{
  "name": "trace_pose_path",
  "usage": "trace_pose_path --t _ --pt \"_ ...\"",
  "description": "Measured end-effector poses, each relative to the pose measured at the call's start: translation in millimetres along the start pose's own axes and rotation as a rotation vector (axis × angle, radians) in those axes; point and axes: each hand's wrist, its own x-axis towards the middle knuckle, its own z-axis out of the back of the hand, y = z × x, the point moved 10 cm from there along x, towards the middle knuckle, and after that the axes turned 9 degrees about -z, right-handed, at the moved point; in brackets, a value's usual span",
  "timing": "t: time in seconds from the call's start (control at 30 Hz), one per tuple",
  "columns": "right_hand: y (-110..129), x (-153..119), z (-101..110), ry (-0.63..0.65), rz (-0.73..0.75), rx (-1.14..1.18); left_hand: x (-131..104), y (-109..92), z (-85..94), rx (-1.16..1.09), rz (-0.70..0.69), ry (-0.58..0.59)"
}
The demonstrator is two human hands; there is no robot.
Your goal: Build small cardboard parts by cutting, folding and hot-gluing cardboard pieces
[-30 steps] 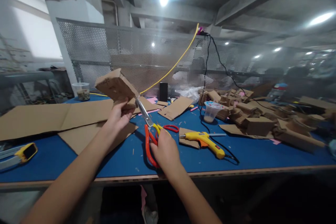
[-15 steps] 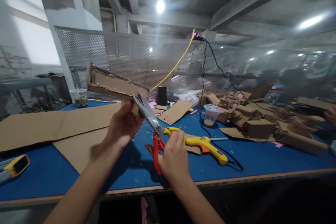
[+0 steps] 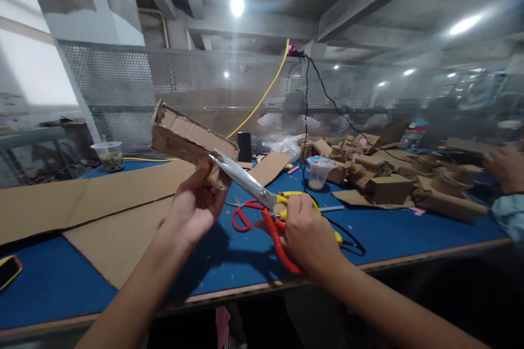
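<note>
My left hand (image 3: 198, 207) is closed around the underside of a cardboard piece (image 3: 184, 139), a shallow tray-like shape with raised edges and a short stem below. It is held tilted above the table, its left end higher. In my right hand (image 3: 309, 223) is a large pair of scissors (image 3: 262, 193) with one red and one yellow handle. The blades lie against the right end of the cardboard piece, near its lower edge. Behind my right hand, a yellow glue gun (image 3: 338, 238) is mostly hidden. Small red-handled scissors (image 3: 240, 219) lie on the table between my hands.
Flat cardboard sheets (image 3: 114, 191) cover the left of the blue table (image 3: 221, 267). A yellow cutter (image 3: 10, 271) lies at the left edge. A plastic cup (image 3: 320, 172) and piled cardboard parts (image 3: 393, 188) stand at the right. Another person's hand (image 3: 505, 169) shows at far right.
My right hand and the large scissors have moved right, uncovering the small red scissors. The cardboard piece has tipped more steeply and turned. The camera view has shifted right.
</note>
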Motion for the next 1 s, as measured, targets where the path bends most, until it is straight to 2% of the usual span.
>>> trace_pose_path --t 0.2,0.5,0.63,0.73,0.83,0.87,0.93,1.0 --pt "-13 11 3 0.051 0.037 -0.027 -2 6 -12.6 -0.005 -0.001 0.013" --pt "-27 20 -20 0.429 -0.07 -0.004 10 19 -1.0 0.025 -0.01 -0.07" --pt "-34 20 -33 0.545 -0.148 0.105 18 23 -8.5 0.024 -0.036 -0.058" --pt "-43 22 -46 0.584 -0.259 0.353 16 26 -19.5 0.022 -0.04 0.033" --pt "-49 24 -56 0.603 -0.318 0.555 -8 40 -21.5 0.121 0.09 0.267" --pt "-51 23 -57 0.613 -0.333 0.602 -20 45 -14.4 0.197 0.129 0.338" --pt "-60 16 -62 0.694 -0.464 0.779 -40 47 10.5 0.369 0.142 0.412" --pt "-63 0 -70 0.868 -0.669 1.035 -51 28 29.2 0.59 -0.024 0.469"
